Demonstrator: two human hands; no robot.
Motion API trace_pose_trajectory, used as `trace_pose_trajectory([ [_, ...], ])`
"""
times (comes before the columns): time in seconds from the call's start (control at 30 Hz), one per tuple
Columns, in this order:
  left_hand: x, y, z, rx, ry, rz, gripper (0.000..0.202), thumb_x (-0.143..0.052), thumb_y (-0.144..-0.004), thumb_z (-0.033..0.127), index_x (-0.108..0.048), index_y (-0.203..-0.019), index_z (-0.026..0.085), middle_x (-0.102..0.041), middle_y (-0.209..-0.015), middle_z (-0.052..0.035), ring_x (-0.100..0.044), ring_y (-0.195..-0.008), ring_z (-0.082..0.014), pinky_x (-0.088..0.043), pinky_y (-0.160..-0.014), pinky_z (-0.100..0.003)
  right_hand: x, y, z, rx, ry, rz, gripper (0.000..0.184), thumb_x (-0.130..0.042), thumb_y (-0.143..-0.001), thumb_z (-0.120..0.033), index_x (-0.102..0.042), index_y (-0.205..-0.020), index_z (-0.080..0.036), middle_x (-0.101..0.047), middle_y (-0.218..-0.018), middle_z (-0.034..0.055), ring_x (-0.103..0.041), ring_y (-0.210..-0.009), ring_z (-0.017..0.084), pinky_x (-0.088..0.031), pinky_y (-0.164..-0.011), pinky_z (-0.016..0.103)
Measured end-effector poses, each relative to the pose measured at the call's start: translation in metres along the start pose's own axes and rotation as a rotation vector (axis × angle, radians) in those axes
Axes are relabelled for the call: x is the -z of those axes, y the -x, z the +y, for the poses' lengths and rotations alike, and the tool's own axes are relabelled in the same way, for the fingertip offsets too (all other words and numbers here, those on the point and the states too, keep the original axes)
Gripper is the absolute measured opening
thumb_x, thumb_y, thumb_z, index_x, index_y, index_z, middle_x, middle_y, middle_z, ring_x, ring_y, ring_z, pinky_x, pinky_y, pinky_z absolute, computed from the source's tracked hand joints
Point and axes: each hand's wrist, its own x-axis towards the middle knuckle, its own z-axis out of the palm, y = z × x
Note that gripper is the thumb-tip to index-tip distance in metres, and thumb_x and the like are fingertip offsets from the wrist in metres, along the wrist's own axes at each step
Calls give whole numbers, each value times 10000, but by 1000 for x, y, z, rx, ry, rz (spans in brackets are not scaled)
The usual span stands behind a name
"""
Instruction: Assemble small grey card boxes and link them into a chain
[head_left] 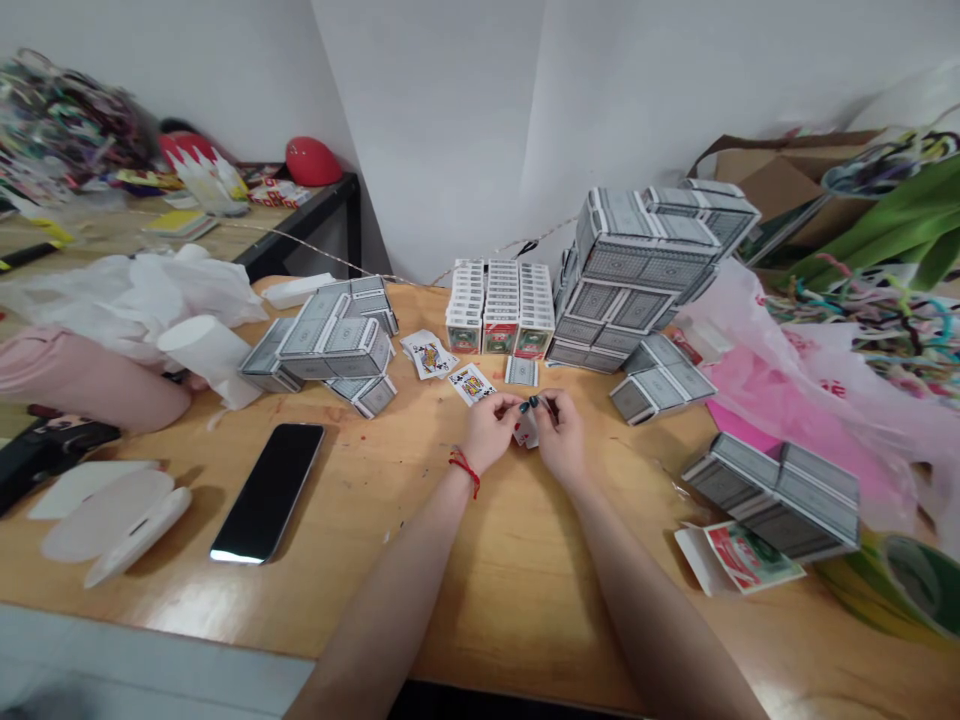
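Both my left hand (493, 430) and my right hand (561, 432) are closed, fingertips together, on a playing card (526, 430) with red marks, just above the table. My fingers hide much of it, so I cannot tell if more cards lie behind it. Just beyond my left hand a face card (471, 383) lies face up. A small pile of face cards (427, 355) is farther left. One grey-backed card (521, 371) lies face down beyond my hands. Behind it stand three rows of card boxes (500, 310), their red and green ends towards me.
Grey card packs are stacked high (626, 270) at back right, with smaller stacks at left (334, 340) and right (776, 490). An opened card box (742, 558) lies at right by yellow tape (892, 590). A phone (268, 490) and pink tumbler (90, 375) lie left.
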Motion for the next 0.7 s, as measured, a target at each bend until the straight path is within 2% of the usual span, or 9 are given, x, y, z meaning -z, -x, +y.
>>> trace_pose_trajectory([
  [0.23, 2, -3, -3, -16, -6, -90, 263, -424, -689, 37, -627, -818, 144, -648, -851, -46, -587, -767, -125, -463, -708, -246, 1, -1, -4, -44, -14, 71, 100, -464, -749, -274, -494, -751, -179, -506, -673, -13, -459, -637, 118, -363, -604, 247],
  [0.47, 6, -5, -4, -61, -32, -156, 340, -405, -679, -1, -633, -870, 162, -647, -905, -38, -577, -868, -138, -453, -795, -276, 1, -3, -1, -79, -30, 97, 124, -455, -754, -303, -484, -772, -183, -494, -681, -16, -452, -625, 114, -359, -590, 245],
  [0.6, 5, -2, -3, -78, 2, -131, 309, -469, -696, 61, -588, -965, 156, -632, -924, -56, -579, -827, -130, -463, -744, -254, 1, -5, 1, -76, -5, 111, 154, -432, -771, -324, -479, -823, -186, -509, -737, 1, -474, -679, 125, -382, -632, 261],
  [0.7, 4, -1, -4, -53, -55, -66, 242, -516, -701, 126, -591, -930, 144, -632, -832, -49, -570, -701, -112, -463, -640, -224, 1, -4, 0, -73, -8, 74, 177, -447, -765, -336, -493, -841, -183, -535, -759, 13, -497, -695, 133, -398, -641, 267],
])
